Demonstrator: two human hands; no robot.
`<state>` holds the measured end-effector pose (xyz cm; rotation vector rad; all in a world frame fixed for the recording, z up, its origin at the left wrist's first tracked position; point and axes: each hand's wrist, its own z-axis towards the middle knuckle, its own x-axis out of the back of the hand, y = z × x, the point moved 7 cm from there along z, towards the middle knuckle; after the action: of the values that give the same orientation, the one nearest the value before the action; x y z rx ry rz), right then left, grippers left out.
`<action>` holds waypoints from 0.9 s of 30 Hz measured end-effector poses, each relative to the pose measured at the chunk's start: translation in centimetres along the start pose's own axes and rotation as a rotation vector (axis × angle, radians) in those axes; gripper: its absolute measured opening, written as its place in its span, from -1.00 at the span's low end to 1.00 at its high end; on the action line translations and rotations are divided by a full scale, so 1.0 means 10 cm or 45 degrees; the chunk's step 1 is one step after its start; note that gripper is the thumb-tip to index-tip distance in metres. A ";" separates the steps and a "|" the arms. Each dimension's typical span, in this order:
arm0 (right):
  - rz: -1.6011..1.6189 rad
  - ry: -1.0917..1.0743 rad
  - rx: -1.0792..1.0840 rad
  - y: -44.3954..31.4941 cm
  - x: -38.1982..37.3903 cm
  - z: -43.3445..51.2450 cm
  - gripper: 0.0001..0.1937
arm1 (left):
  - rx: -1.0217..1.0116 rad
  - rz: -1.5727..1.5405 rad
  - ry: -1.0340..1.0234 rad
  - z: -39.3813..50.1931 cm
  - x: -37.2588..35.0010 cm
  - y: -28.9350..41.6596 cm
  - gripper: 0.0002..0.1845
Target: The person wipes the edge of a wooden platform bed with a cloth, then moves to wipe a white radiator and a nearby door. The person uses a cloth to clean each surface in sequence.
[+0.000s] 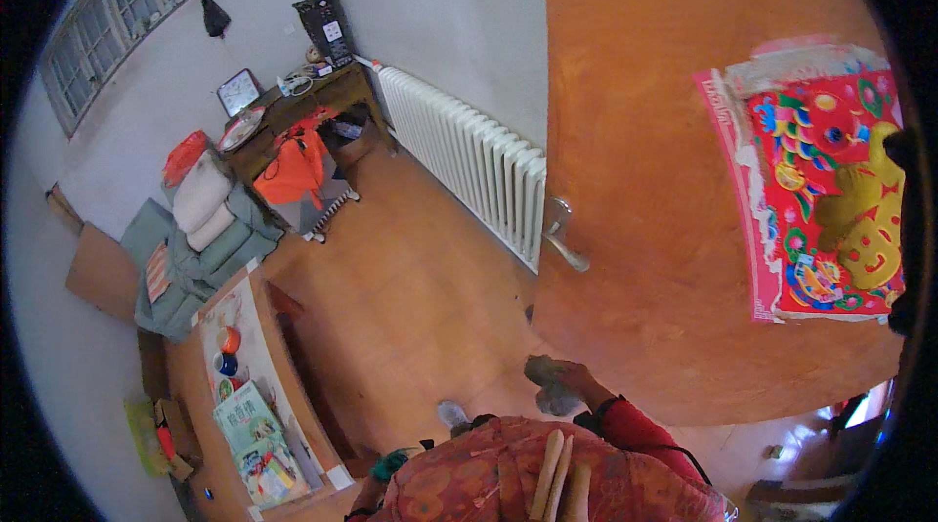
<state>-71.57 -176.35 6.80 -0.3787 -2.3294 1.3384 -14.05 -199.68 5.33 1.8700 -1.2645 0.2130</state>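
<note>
My right hand (577, 378) is at the lower centre, beside the wooden door (630, 265), with its fingers closed on a grey-green cloth (544, 369). A greyish thing just below the cloth may be a shoe or part of the cloth. At the lower left, my left hand (377, 482) is mostly hidden by the patterned red apron (469, 474); something teal (390, 463) is at it, and its fingers cannot be made out. Several light wooden sticks (551, 478) stick up at the apron's front. The door bears a metal lever handle (568, 247) and a red festive poster (799, 207).
A white radiator (462, 133) runs along the wall. At the left, a low table (293, 383) holds cups (226, 363) and magazines (256, 441). Behind are a green sofa (227, 251), an orange garment (293, 174) and a wooden desk (359, 86).
</note>
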 end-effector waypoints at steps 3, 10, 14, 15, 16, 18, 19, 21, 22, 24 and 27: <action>0.498 -0.186 0.262 -0.52 -0.42 0.27 -0.59 | 0.033 0.016 -0.017 0.52 0.25 0.13 -0.38; -0.184 0.156 0.200 -1.53 -0.64 1.29 -0.56 | -0.013 0.063 -0.070 1.72 1.09 0.47 -0.38; -0.063 0.682 0.514 -2.20 -0.46 2.10 -0.58 | -0.064 0.105 -0.107 2.35 1.50 0.76 -0.39; -0.220 0.896 0.406 -2.37 -0.31 2.33 -0.59 | -0.074 0.117 -0.111 2.47 1.60 0.83 -0.39; -0.160 0.908 0.332 -2.54 -0.13 2.54 -0.57 | -0.089 0.125 -0.115 2.64 1.68 0.95 -0.39; -0.173 1.104 0.380 -3.06 0.33 2.81 -0.54 | -0.116 0.149 -0.124 2.96 1.80 1.21 -0.39; -0.265 1.319 0.661 -3.43 0.52 2.82 -0.52 | -0.128 0.167 -0.129 3.11 1.85 1.35 -0.39; -0.423 1.440 0.167 -3.71 0.93 3.12 -0.49 | -0.155 0.196 -0.131 3.45 1.91 1.69 -0.39; -0.469 1.454 0.032 -3.79 1.06 3.23 -0.50 | -0.156 0.216 -0.127 3.60 1.95 1.86 -0.39; -0.573 1.516 -0.107 -4.00 1.33 3.48 -0.53 | -0.162 0.243 -0.117 3.83 2.08 2.24 -0.39; -0.408 1.302 -0.001 -4.07 1.55 4.02 -0.57 | -0.154 0.300 -0.117 4.12 2.29 2.74 -0.39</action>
<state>-105.69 -220.09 27.66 -0.5061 -1.4426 0.7117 -38.27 -248.49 7.18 1.6435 -1.5275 0.1733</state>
